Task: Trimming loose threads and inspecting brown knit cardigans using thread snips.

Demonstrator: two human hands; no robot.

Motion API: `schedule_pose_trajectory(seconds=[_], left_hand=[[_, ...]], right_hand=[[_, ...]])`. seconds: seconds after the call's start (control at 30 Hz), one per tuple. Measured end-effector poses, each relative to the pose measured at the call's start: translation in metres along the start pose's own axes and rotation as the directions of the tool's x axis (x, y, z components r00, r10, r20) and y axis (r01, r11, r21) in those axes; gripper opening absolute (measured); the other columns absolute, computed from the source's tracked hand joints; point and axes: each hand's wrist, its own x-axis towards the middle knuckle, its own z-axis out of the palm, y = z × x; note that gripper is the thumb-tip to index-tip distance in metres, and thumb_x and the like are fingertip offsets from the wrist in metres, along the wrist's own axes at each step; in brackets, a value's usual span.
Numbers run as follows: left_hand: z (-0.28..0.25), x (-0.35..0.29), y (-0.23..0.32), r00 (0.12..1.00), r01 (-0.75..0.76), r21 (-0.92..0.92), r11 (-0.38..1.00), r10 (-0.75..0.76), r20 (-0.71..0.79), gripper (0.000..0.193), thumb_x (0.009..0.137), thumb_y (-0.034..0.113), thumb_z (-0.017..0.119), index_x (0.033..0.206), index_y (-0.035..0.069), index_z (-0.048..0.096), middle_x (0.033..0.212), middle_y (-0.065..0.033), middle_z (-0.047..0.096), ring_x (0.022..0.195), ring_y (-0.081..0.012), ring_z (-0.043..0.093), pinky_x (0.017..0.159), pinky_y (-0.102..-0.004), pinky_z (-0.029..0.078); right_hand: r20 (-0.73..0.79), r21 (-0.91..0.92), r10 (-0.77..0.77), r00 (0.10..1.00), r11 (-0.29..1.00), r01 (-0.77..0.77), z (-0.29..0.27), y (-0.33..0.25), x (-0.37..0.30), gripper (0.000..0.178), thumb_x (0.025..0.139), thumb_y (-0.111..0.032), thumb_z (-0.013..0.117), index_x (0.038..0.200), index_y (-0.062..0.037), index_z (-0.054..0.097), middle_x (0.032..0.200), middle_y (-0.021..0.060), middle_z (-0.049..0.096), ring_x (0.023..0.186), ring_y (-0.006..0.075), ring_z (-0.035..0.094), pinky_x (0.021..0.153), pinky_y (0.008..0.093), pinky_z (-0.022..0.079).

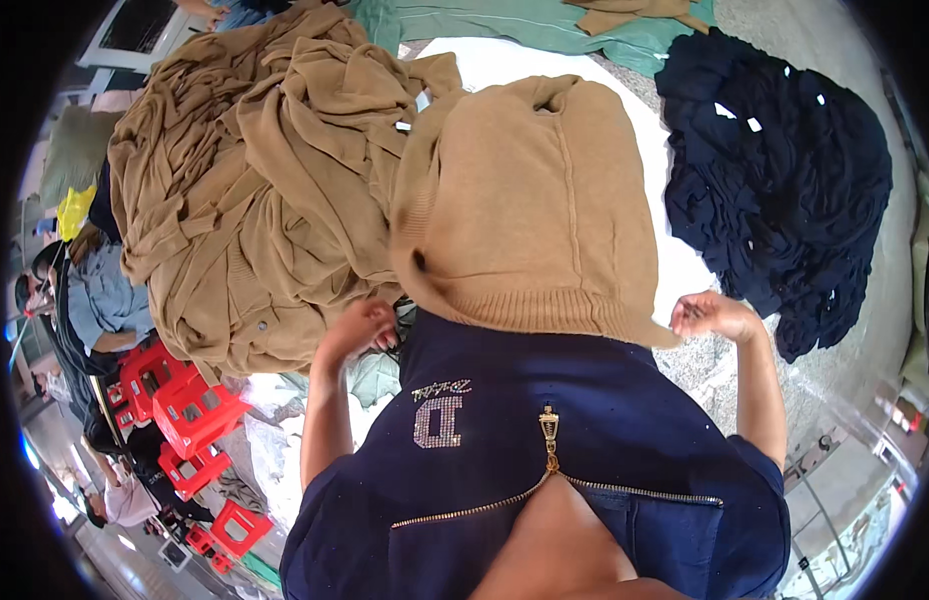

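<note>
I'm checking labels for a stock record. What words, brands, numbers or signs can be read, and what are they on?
Navy top: large glittery letter, small script above; lettering not copied here.
White tags on the dark garment pile: too small to read.
White tag at the brown pile: too small to read.
Brown garment in front: no text visible.
</note>
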Motion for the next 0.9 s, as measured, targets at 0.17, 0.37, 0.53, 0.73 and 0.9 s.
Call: schedule_pose_trajectory(seconds=[0.17,0.37,0.53,0.73,0.9], left_hand=[[-0.038,0.075,0.059,0.785,-0.408,0.12,0.905,0.415,-0.459,0.025,0.09,0.026,0.062,0.093,0.001,0.063,0.074,-0.0028,0.062,0.069,-0.0116,0.056,0.063,-0.0298,0.047],[-0.037,0.231,0.148,0.566,-0.015,0.587,0.81,0.491,-0.662,0.045,0.08,0.034,0.066,0.11,0.002,0.057,0.115,-0.0179,0.061,0.11,-0.0386,0.057,0.092,-0.0455,0.047],[-0.025,0.298,0.107,0.643,0.19,0.799,0.571,0.543,-0.541,0.032,0.09,0.017,0.049,0.12,0.007,0.056,0.116,-0.0155,0.057,0.11,-0.0326,0.055,0.091,-0.0495,0.041],[-0.026,0.293,0.115,0.714,0.207,0.784,0.585,0.458,-0.53,0.029,0.091,0.02,0.05,0.117,0.009,0.058,0.119,-0.0148,0.059,0.111,-0.0352,0.057,0.089,-0.056,0.039],[-0.04,0.321,0.11,0.822,0.225,0.907,0.356,0.431,-0.372,0.023,0.092,0.022,0.049,0.104,0.01,0.065,0.109,-0.0135,0.067,0.104,-0.029,0.063,0.086,-0.0503,0.043]], right_hand=[[-0.462,0.13,-0.249,0.851,0.93,0.343,-0.052,-0.006,0.077,0.02,0.088,-0.032,0.064,0.093,-0.0129,0.065,0.087,-0.0056,0.063,0.079,0.0038,0.052,0.06,0.0186,0.03],[-0.565,0.575,-0.082,0.821,0.675,0.463,-0.08,0.049,0.227,0.048,0.09,-0.045,0.059,0.12,-0.0076,0.062,0.116,0.003,0.063,0.104,0.0151,0.056,0.083,0.0325,0.045],[-0.622,0.503,-0.265,0.737,0.587,0.635,-0.051,0.006,0.237,0.046,0.092,-0.04,0.059,0.119,-0.0022,0.062,0.108,0.0078,0.067,0.1,0.0186,0.062,0.088,0.032,0.047],[-0.821,0.196,-0.199,0.536,0.783,0.591,-0.068,0.02,0.233,0.039,0.093,-0.033,0.061,0.111,0.0017,0.066,0.099,0.0089,0.07,0.089,0.0166,0.064,0.081,0.0294,0.049],[-0.963,0.14,-0.057,0.264,0.731,0.668,-0.085,0.023,0.215,0.032,0.09,-0.026,0.067,0.102,0.0038,0.07,0.097,0.0101,0.07,0.088,0.0141,0.063,0.079,0.0274,0.048]])
